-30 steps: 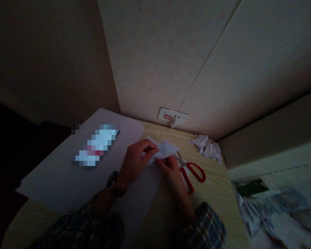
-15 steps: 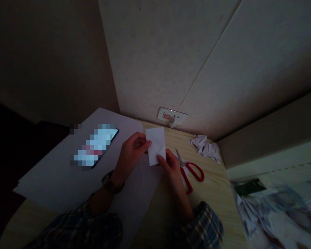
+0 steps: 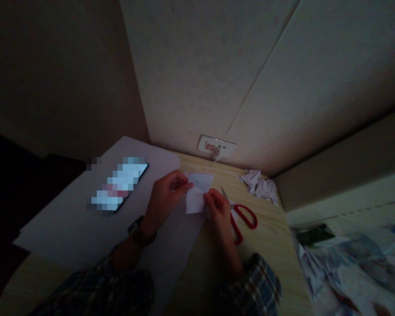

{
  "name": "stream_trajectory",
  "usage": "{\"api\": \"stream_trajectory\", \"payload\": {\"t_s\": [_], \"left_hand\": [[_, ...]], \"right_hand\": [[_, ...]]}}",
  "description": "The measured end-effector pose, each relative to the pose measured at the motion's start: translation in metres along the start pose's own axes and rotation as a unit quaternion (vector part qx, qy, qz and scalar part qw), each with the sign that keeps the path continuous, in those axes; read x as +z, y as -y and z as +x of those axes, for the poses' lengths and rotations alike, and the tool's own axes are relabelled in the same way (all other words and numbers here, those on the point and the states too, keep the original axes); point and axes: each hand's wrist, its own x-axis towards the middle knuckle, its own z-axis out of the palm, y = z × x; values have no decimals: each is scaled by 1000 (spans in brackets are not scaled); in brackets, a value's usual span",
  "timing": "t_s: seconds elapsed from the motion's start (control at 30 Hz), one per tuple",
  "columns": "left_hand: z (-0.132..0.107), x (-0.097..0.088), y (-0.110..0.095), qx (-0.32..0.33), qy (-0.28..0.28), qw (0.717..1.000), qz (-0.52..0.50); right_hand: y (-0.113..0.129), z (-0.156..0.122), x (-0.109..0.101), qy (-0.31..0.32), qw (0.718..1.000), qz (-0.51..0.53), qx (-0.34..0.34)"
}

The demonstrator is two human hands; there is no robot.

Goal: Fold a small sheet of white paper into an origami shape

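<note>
A small piece of white paper [image 3: 197, 195] with creases is held up between my two hands, above the edge of the large paper sheets. My left hand [image 3: 167, 193] pinches its left edge between thumb and fingers. At its right edge my right hand [image 3: 217, 205] is closed on it, the fingertips partly hidden. A pair of scissors with red handles [image 3: 245, 216] lies on the table just right of my right hand, its blades pointing away from me.
Large white paper sheets [image 3: 75, 228] cover the left of the wooden table [image 3: 266, 241], with a lit phone [image 3: 121, 184] on them. Folded paper pieces [image 3: 259, 184] lie at the back right. A wall socket [image 3: 216, 146] holds a plug. More folded papers [image 3: 311, 267] lie beyond the right edge.
The small paper has gone from a neat upright rectangle to a wider, partly unfolded shape with a crease across it. My right hand has shifted to its upper right edge.
</note>
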Motion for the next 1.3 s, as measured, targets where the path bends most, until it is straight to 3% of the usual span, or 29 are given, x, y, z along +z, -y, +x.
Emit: {"api": "stream_trajectory", "payload": {"t_s": [0.57, 0.8, 1.13, 1.3], "left_hand": [[0, 2, -2, 0, 54, 998, -11], [1, 0, -1, -2, 34, 999, -11], [0, 2, -7, -17, -3, 1000, -23], [-1, 2, -6, -22, 5, 999, -39]], "right_hand": [[0, -4, -2, -50, 992, -103, -44], [-4, -3, 2, 16, 999, -35, -9], [-3, -1, 2, 26, 999, -38, -9], [1, -1, 2, 9, 998, -60, -14]]}}
